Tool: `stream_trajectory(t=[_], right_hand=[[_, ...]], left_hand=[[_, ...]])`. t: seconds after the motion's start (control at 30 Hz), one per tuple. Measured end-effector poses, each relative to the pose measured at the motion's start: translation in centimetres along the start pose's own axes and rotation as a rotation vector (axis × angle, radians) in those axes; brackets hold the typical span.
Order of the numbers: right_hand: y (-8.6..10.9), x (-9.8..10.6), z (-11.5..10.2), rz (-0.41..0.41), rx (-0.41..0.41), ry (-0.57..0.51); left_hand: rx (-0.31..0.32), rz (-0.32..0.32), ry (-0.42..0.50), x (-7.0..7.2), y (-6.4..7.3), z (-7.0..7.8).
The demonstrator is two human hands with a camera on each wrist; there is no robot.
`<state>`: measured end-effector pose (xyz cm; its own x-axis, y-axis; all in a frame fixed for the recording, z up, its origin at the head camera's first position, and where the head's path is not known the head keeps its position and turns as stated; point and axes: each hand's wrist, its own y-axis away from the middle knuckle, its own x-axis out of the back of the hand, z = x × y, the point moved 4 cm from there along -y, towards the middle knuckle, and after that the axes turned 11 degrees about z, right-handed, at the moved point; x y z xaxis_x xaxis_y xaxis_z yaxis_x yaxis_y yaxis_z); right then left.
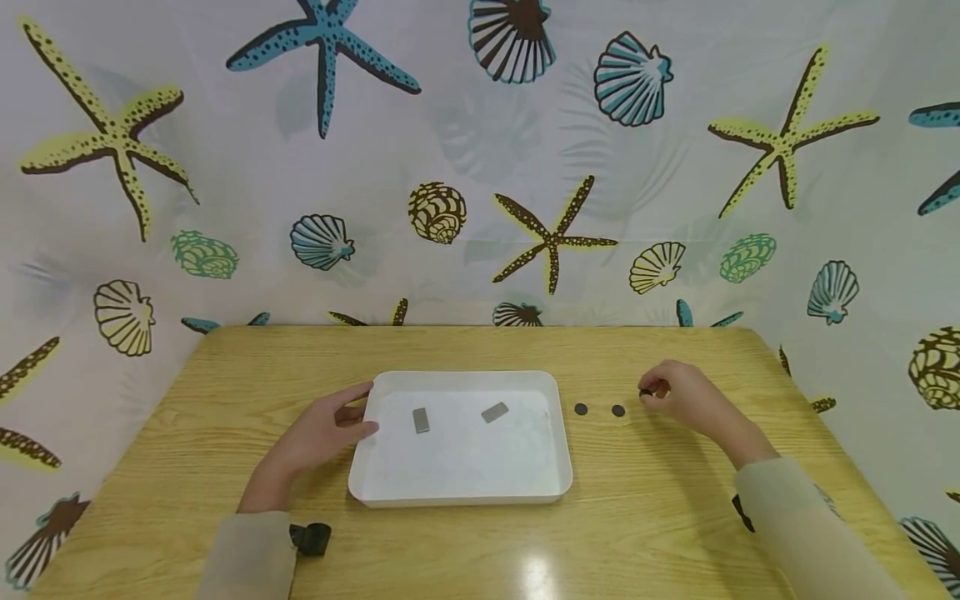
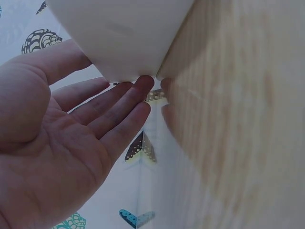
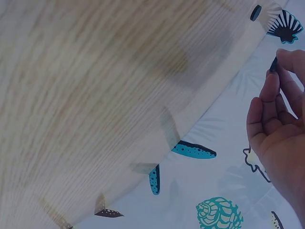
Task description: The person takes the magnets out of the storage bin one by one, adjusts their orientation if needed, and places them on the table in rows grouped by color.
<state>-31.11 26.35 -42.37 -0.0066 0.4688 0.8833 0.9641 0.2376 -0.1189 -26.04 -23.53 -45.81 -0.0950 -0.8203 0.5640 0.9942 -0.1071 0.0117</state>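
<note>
A shallow white tray point(image 1: 461, 500) lies on the wooden table, holding two small grey rectangular pieces: one point(image 1: 421, 420) on the left, the other point(image 1: 494, 412) right of centre. At the tray's left side, my left hand point(image 1: 324, 433) touches the rim near the far corner; its fingers point(image 2: 121, 107) look fairly straight in the left wrist view. My right hand point(image 1: 678, 398) pinches a small black disc point(image 3: 273, 64) between thumb and fingertips, low over the table. Two similar discs lie between tray and hand: one point(image 1: 581, 409) nearer the tray, another point(image 1: 618, 411) nearer my fingers.
The wooden table point(image 1: 645, 517) extends around the tray on all sides. Behind it and along both sides hangs a white curtain point(image 1: 420, 133) printed with starfish and shells. Dark straps point(image 1: 311, 539) show at the wrists.
</note>
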Motion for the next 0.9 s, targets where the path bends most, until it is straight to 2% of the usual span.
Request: stream_trajectory(t=[0.47,0.9], right_hand=[[0.4,-0.5,1.6,-0.008,-0.059,0.008],[0.8,-1.6,2.9,-0.047,-0.057,-0.011]], left_hand=[[0.002,0.000,-0.012,0.2,0.0,0.1],[-0.005,-0.003,-0.016,0.2,0.0,0.2]])
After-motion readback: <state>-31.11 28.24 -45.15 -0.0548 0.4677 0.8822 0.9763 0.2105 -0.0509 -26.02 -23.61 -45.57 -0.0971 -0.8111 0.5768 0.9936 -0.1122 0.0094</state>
